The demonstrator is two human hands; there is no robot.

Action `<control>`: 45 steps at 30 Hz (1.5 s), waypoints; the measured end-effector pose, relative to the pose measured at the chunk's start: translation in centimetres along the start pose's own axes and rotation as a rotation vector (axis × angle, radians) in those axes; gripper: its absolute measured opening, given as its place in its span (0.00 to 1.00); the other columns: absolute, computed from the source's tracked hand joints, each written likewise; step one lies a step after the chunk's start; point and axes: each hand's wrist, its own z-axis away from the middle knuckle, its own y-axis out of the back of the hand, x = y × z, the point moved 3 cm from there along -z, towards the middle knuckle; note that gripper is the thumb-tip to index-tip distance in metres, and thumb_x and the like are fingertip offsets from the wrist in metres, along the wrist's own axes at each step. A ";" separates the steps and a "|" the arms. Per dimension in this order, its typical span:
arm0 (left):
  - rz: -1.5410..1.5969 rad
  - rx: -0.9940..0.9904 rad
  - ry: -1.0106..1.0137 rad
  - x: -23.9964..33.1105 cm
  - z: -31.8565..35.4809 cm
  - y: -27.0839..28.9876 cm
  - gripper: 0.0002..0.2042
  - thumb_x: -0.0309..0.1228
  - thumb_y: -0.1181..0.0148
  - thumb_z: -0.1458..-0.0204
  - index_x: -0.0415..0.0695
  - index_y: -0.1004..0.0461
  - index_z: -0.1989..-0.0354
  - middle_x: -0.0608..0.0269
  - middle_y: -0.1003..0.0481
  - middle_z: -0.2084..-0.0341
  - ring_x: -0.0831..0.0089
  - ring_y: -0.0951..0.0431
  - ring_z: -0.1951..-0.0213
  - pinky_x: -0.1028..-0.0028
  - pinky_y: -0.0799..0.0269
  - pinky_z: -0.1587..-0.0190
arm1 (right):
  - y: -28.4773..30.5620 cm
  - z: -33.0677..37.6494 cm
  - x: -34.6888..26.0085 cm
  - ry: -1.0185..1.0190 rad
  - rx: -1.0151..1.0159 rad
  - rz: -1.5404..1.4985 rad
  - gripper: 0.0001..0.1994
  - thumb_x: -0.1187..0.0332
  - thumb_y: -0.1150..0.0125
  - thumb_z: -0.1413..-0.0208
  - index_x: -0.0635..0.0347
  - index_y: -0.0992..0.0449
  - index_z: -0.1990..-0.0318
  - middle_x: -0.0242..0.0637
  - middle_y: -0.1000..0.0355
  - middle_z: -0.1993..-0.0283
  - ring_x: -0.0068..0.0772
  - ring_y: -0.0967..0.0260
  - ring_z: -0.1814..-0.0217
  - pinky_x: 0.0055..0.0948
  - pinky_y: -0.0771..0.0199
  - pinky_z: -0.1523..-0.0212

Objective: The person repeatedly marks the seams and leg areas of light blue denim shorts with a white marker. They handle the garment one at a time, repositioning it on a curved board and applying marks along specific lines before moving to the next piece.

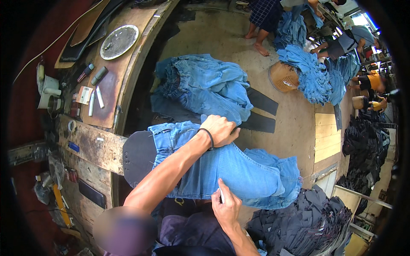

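Plainly, the pair of blue jeans (252,170) lay across a dark, round-ended board (137,155), waistband toward the wooden counter (96,141) on the left and hem out to the right; whether the board ran inside the cloth, I couldn't tell. I had the left hand (218,130) at the far edge of the jeans, palm down and fingers curled, but the fingertips were hidden, so I couldn't tell if its grip pinched the cloth or merely pressed it. The right hand (226,207) had its grip closed around a slim white stick (221,196), just over the near side of the jeans.

I judged the denim soft and floppy, fairly weighty for cloth, hardly slippery and not fragile. It seemed likely to sag or wrinkle if lifted from one spot, so I favoured the thick waistband or a side seam as holds, with a flat palm to keep it smooth. The stick looked light and perhaps brittle, best pinched gently near its middle. More jeans (209,81) lay just beyond, and a heap of dark cloth (303,226) sat at the lower right.
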 end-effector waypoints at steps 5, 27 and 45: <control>-0.014 -0.091 0.044 -0.1 -0.2 -0.4 0.25 0.49 0.47 0.35 0.42 0.14 0.70 0.41 0.17 0.73 0.44 0.14 0.67 0.51 0.18 0.59 | -0.1 0.4 0.4 -0.029 -0.003 -0.005 0.20 0.82 0.37 0.43 0.74 0.22 0.41 0.56 0.16 0.57 0.47 0.14 0.61 0.38 0.14 0.61; -0.156 0.365 0.019 6.5 20.4 -0.7 0.10 0.41 0.36 0.40 0.56 0.20 0.52 0.68 0.24 0.54 0.62 0.28 0.45 0.49 0.41 0.41 | 0.9 -2.3 2.6 0.350 -0.196 0.138 0.12 0.76 0.28 0.47 0.60 0.18 0.55 0.39 0.22 0.67 0.44 0.27 0.69 0.40 0.25 0.67; 1.467 -0.068 0.899 10.6 21.9 -2.5 0.09 0.32 0.43 0.31 0.38 0.22 0.55 0.66 0.23 0.74 0.82 0.28 0.80 0.75 0.31 0.76 | 4.0 0.5 2.5 -0.317 -0.099 -0.170 0.16 0.61 0.37 0.30 0.65 0.25 0.65 0.46 0.28 0.79 0.48 0.28 0.79 0.44 0.31 0.73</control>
